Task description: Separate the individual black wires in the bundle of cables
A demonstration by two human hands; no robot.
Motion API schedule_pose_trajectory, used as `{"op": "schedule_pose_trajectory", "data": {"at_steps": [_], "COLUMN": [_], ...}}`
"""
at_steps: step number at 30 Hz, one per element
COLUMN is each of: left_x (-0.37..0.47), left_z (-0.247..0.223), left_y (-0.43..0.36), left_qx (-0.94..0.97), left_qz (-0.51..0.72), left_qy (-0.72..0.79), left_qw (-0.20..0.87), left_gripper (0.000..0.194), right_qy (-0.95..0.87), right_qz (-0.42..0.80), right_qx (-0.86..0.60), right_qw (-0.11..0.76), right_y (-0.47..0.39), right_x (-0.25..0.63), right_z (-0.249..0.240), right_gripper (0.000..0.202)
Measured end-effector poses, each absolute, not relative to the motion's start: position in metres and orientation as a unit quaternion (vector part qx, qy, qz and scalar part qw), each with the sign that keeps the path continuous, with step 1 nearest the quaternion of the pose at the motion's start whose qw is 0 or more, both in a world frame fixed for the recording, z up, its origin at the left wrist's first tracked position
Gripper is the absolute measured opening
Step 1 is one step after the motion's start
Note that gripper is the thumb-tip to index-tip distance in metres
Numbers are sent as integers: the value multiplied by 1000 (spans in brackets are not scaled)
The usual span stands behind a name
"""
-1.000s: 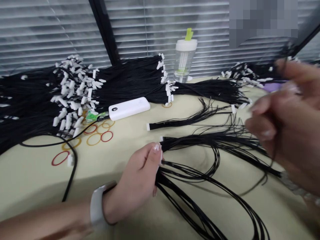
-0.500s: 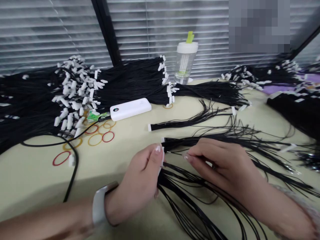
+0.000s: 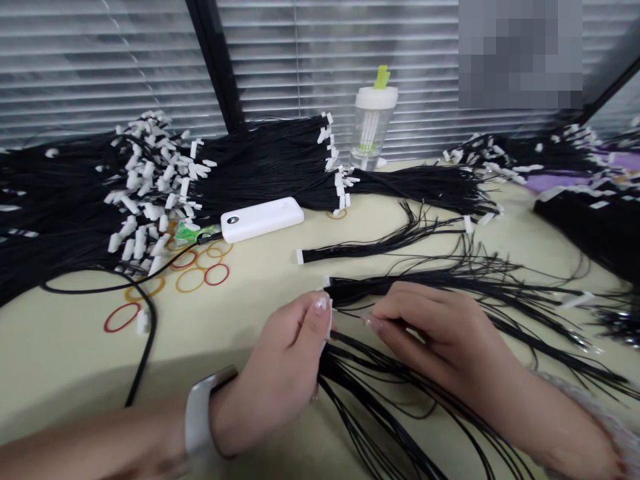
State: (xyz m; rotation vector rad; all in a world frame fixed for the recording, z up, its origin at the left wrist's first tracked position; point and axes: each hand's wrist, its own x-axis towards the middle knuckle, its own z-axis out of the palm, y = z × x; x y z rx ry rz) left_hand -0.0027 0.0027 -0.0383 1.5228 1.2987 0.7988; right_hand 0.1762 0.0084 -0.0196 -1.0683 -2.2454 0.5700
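Pinching white plug in left hand and thin black wire in right hand, now brought in close, leaving only short span between.

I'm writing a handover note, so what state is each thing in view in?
Left hand: closed on a white connector
White connector: wired, partly hidden
Right hand: pinching a thin black wire
Power bank: lying flat, display lit
Cup: upright, lid on
Rubber bands: loose, unstretched
Short wire bundle: lying down, right-hand ends fanned out
Blinds: lowered
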Motion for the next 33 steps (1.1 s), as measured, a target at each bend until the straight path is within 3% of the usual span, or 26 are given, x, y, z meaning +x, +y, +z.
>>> {"op": "schedule_pose_trajectory", "data": {"at_steps": [15, 19, 22, 24, 30, 33], "left_x": [-4, -2, 0, 1, 1, 1], "left_z": [-40, -39, -38, -36, -36, -37], "left_y": [1, 3, 6, 8, 10, 9], "left_qx": [702, 642, 552, 516, 503, 518], "left_qz": [288, 308, 330, 345, 350, 341], "left_qy": [495, 522, 567, 587, 579, 575], "left_qw": [425, 470, 514, 520, 538, 534], "left_gripper": [35, 37, 38, 39, 37, 37], "right_qy": [-881, -874, -857, -863, -884, -882], "right_qz": [65, -34, -101, -81, 193, 190], "right_qx": [-372, -369, -389, -400, -399, -388], "right_qw": [286, 315, 323, 300, 146, 188], "right_y": [8, 13, 11, 5, -5, -2], "right_x": [169, 174, 180, 184, 183, 172], "right_z": [-38, -31, -20, -11, -7, -12], "right_gripper": [15, 6, 21, 21, 22, 24]}}
